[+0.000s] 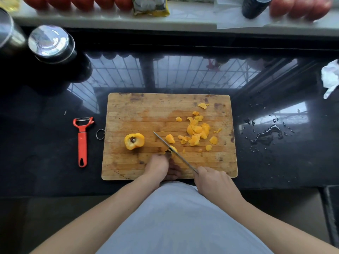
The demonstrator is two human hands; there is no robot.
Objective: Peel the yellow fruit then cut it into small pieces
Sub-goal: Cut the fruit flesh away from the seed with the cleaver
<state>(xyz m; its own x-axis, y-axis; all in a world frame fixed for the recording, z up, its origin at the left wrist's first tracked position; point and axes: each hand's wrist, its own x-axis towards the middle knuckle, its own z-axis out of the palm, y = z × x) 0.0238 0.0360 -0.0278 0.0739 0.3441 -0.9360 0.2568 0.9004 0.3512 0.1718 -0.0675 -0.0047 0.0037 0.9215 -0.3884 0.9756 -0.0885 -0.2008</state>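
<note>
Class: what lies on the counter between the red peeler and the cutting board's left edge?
Only the board's metal hanging ring, between the red peeler and the cutting board; head view.

The left hand (158, 165) covers most of the small fruit piece (171, 150) it holds, so its shape is hard to tell. The knife (174, 152) handle is hidden inside the right hand (213, 180). The top edge cuts off the red fruits (78, 2), a blurry packet (151, 6) and a dark bottle (254, 6). The left edge cuts off a metal cup (8, 33).
</note>
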